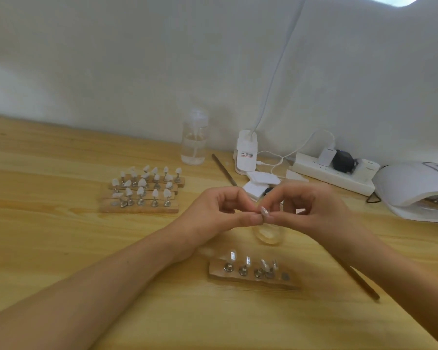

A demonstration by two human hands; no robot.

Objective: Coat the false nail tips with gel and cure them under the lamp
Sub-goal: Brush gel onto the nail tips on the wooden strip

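nail tip (264, 212) | held: left hand (213, 213), right hand (311, 210) | wooden table (61, 223); white wall (111, 59)

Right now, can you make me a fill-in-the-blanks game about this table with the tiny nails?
1. The left hand and right hand pinch one clear ____ between them.
2. The near wooden strip holds ____ little stands with clear tips.
3. The white lamp sits on the ____ side of the table.

Missing words: nail tip, four, right.
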